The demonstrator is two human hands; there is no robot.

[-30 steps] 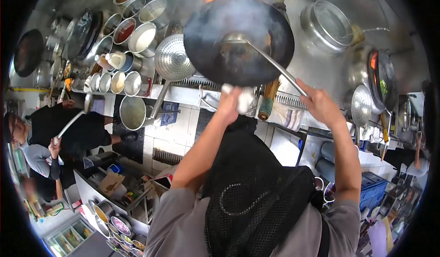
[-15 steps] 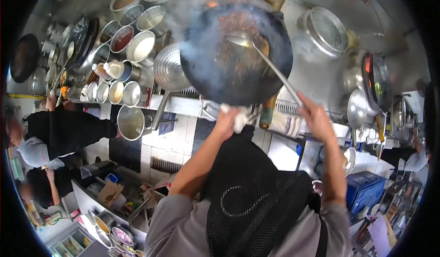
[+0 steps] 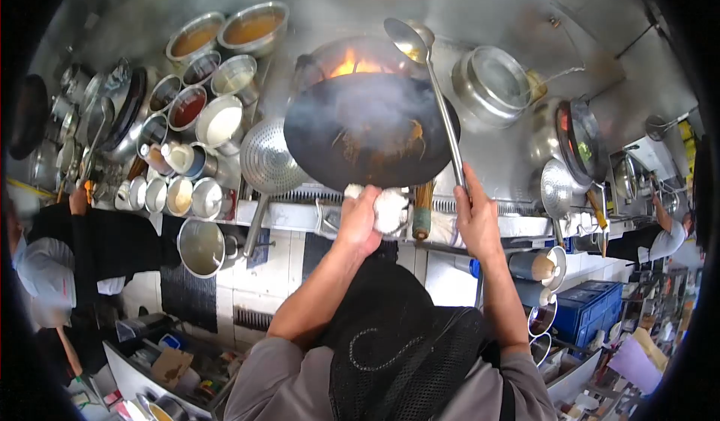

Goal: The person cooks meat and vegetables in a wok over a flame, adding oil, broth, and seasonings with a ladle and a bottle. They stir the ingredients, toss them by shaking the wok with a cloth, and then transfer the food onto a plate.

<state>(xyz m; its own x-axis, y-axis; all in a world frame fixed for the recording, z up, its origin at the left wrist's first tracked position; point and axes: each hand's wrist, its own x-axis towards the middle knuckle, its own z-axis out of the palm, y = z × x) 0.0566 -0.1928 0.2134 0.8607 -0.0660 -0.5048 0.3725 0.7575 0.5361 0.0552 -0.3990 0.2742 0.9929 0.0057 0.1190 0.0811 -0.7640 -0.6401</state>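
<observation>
A black wok stands over the burner, its far edge raised toward flames. Steam drifts across it, and brown sauce or food bits show on its inner wall; other contents are hard to make out. At its near edge my left hand is closed around a white cloth against the wok; a handle there is hidden. My right hand grips the long handle of a metal ladle, whose bowl is up past the wok's far right rim.
On the left sit several sauce pots and a perforated strainer. A bamboo brush lies at the stove's front edge. To the right are a large metal pot and another strainer. A co-worker stands at left.
The ladle has come out of the wok and swung up past its far rim. The wok has tipped, and flames show behind it. The view has shifted.
</observation>
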